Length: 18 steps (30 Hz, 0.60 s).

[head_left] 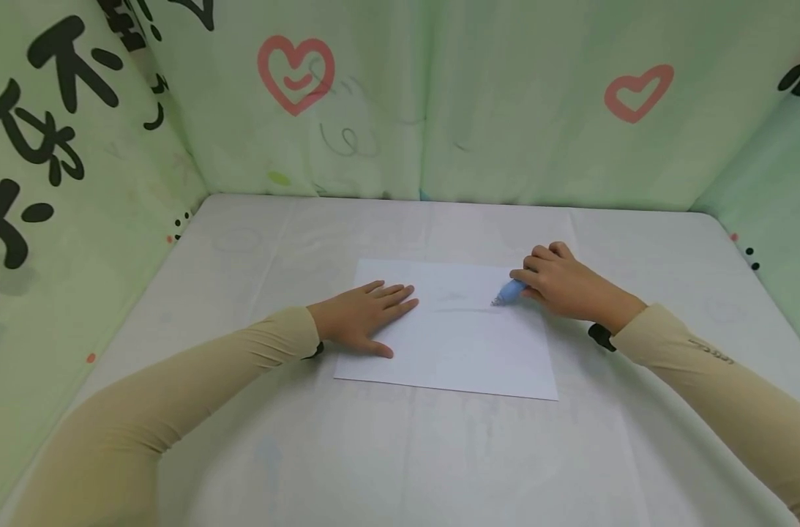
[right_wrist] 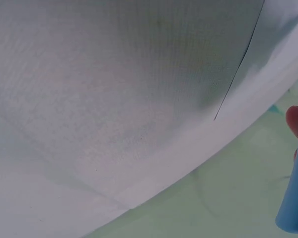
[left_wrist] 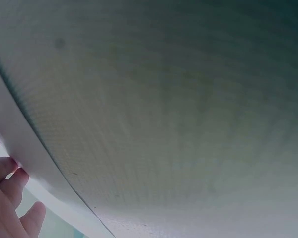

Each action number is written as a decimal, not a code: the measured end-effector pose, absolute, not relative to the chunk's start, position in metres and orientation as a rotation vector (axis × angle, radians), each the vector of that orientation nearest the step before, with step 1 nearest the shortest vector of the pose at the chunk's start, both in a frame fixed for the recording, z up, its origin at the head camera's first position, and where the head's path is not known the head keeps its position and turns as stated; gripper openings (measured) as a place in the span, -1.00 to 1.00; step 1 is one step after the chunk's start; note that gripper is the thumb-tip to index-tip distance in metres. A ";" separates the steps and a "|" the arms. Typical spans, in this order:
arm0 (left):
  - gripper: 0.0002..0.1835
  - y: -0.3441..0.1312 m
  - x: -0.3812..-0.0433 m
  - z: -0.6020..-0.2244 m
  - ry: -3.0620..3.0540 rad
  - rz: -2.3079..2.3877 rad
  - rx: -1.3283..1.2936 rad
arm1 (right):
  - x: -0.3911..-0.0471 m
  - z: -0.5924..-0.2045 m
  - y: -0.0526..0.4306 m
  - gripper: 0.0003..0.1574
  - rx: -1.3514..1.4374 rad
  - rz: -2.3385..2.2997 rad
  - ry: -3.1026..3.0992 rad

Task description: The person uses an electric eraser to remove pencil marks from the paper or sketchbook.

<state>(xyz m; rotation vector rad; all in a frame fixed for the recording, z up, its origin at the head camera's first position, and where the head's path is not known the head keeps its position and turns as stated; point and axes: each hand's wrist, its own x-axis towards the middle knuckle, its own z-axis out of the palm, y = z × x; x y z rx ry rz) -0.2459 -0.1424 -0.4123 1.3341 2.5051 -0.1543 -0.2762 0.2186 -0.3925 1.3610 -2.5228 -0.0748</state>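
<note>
A white sheet of paper (head_left: 465, 351) lies on the table. My left hand (head_left: 367, 315) rests on its left part, palm down with fingers spread. Over the sheet's upper right, my right hand (head_left: 561, 282) grips a thick, light blue, pen-shaped tool (head_left: 513, 291). Its greyish tip points down and left, at or just above the paper; contact cannot be told. The rounded end of this blue tool (right_wrist: 292, 198) and some fingertips (right_wrist: 294, 120) show at the right wrist view's edge. In the left wrist view, fingers of the left hand (left_wrist: 10, 196) appear at lower left.
The table (head_left: 294, 454) has a whitish cloth cover and extends around the sheet on all sides. Green curtains (head_left: 505, 110) with red hearts and black characters enclose its back and sides. A dark band (head_left: 600, 337) sits at the right wrist.
</note>
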 end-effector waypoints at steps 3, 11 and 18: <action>-0.01 -0.142 -0.245 -0.412 2.506 -0.160 1.329 | -0.274 -0.390 0.221 -0.68 1.329 -0.120 -2.583; -0.01 -0.142 -0.246 -0.414 2.514 -0.178 1.335 | -0.269 -0.389 0.227 -0.62 1.318 -0.076 -2.564; -0.02 -0.142 -0.246 -0.415 2.517 -0.162 1.349 | -0.270 -0.392 0.227 -0.64 1.355 0.094 -2.445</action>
